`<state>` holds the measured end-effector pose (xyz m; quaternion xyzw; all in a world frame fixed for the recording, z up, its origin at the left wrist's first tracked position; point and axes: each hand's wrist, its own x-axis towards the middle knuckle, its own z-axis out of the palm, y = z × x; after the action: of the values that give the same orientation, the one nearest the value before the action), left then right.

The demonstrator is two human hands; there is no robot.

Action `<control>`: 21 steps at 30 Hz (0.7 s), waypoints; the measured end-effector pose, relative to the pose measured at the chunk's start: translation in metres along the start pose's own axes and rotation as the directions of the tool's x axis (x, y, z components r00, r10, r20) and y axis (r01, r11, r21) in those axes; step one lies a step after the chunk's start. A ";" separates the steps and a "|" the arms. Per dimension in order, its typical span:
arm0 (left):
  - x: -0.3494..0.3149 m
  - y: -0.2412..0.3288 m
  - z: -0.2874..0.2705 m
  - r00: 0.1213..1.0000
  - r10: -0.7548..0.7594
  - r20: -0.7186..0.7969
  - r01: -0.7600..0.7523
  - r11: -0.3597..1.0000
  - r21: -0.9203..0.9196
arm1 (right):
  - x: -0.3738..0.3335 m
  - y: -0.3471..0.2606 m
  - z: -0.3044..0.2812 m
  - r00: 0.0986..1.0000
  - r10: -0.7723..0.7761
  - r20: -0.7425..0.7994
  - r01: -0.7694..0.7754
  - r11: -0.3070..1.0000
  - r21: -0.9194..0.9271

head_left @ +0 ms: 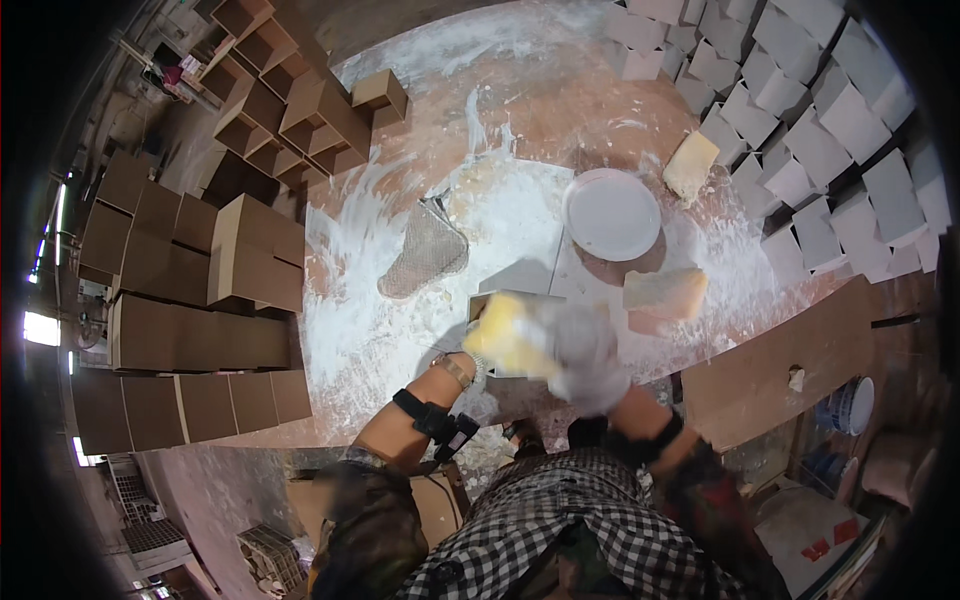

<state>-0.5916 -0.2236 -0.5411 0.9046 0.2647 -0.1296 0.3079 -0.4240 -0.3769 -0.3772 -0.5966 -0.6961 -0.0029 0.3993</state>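
Here, boxes [258, 250] flank the white-smeared table [545, 120] below both hands [585, 355].

My view comes from a wide fisheye camera worn on my head, the left of a side-by-side pair, looking steeply down over the white-smeared worktable [440, 130]. It sits near enough that my checkered garment [540, 510] spans the bottom middle and my right hand [585, 360] appears close to centre. The lens reaches brown cardboard boxes [195, 335] leftward and grey boxes [810, 150] rightward, bending straight edges toward its dark rim.
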 end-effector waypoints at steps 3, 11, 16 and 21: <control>0.006 0.038 -0.022 0.999 -0.018 0.038 0.012 0.988 0.154 | -0.048 -0.029 -0.023 0.981 -0.139 -0.137 0.145 0.989 0.034; -0.018 0.041 -0.090 0.949 0.220 0.226 -0.196 0.973 -0.122 | -0.008 -0.028 -0.050 0.983 -0.023 -0.181 0.012 0.998 -0.060; -0.001 0.033 -0.066 0.987 0.105 0.118 -0.057 0.933 -0.356 | 0.026 0.058 -0.007 0.996 0.050 -0.070 -0.054 0.997 -0.059; -0.005 0.038 -0.054 0.998 0.030 0.055 -0.027 0.998 -0.057 | -0.008 0.009 -0.018 0.998 0.060 -0.031 -0.043 0.924 0.380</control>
<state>-0.5705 -0.2169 -0.4786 0.8952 0.2466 -0.1429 0.3425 -0.4069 -0.3896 -0.3735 -0.5261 -0.6591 0.1296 0.5216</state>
